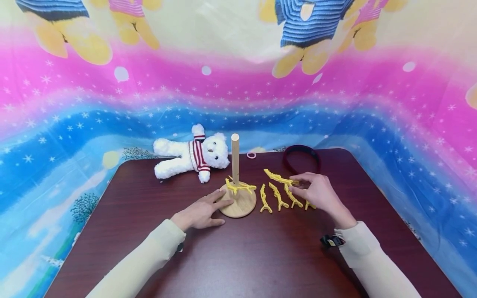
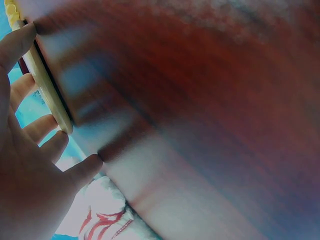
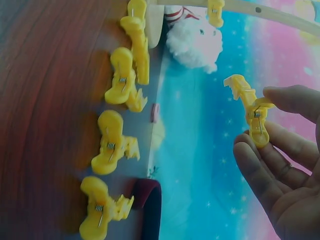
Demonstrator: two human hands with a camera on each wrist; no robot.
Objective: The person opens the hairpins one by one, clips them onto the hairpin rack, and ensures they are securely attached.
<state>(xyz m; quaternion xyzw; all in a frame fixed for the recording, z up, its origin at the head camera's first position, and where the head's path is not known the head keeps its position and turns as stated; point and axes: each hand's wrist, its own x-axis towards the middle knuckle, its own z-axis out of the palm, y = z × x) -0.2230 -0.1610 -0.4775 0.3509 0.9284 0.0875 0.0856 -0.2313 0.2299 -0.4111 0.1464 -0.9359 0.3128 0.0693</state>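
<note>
The right hand's (image 1: 318, 192) grip is closed to a pinch, thumb against fingers, on one yellow clip (image 3: 256, 115) raised above the bench (image 1: 261, 256); it is glossy, plastic-looking, branch-shaped, with a small metal spring at its joint. The step in hand looks like handling this single clip beside the stand; a next move would call for a firm squeeze on its handles to part its forked end, and a steady base.

The left hand (image 1: 201, 213) has no hold; its fingers are spread and extended, touching the rim of the round wooden base (image 1: 238, 209); from this rises a smooth, pale post (image 1: 235, 163), with yellow pieces (image 1: 238, 187) at its lower part, their number unclear.

Four more clips (image 3: 111, 142) lie in a row right of the base; farther back are a fluffy white bear (image 1: 182, 153) in a striped knit, a pink ring (image 1: 251, 156) and a dark red headband (image 3: 145, 186); the bench is glossy, wood-grained; printed cloth (image 1: 238, 95) hangs behind.
</note>
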